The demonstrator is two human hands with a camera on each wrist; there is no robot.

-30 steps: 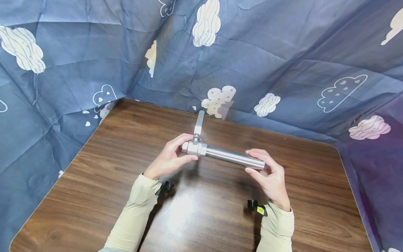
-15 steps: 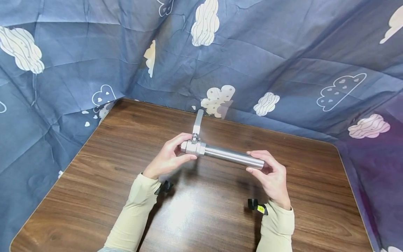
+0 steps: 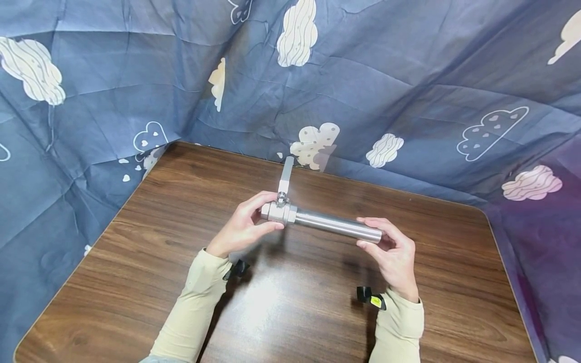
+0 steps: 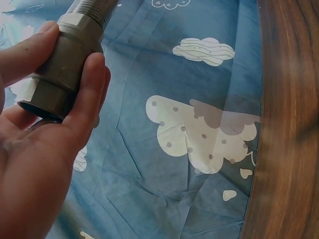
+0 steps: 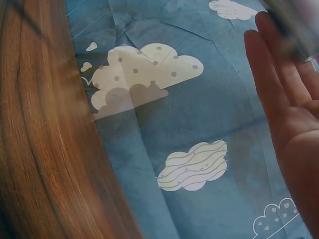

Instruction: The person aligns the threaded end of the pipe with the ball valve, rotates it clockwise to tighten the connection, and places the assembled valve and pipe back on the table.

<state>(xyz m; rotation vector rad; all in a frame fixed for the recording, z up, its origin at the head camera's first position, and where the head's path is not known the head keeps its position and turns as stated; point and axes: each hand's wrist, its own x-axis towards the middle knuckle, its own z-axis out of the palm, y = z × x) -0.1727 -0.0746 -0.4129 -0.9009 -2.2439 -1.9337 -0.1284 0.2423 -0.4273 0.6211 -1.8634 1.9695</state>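
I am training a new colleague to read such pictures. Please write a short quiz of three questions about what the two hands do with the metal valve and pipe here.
1. True or false: the valve and pipe lie flat on the wooden table.
2. Which hand grips the valve body? A) left hand B) right hand C) neither
3. Fill in: the lever handle points away from the person, toward the blue ____ backdrop.

Key
1. False: both hands hold the piece above the table.
2. A: the left hand curls round the valve body, while the right hand holds the free end of the pipe.
3. Cloth: the cloth backdrop has cloud prints.
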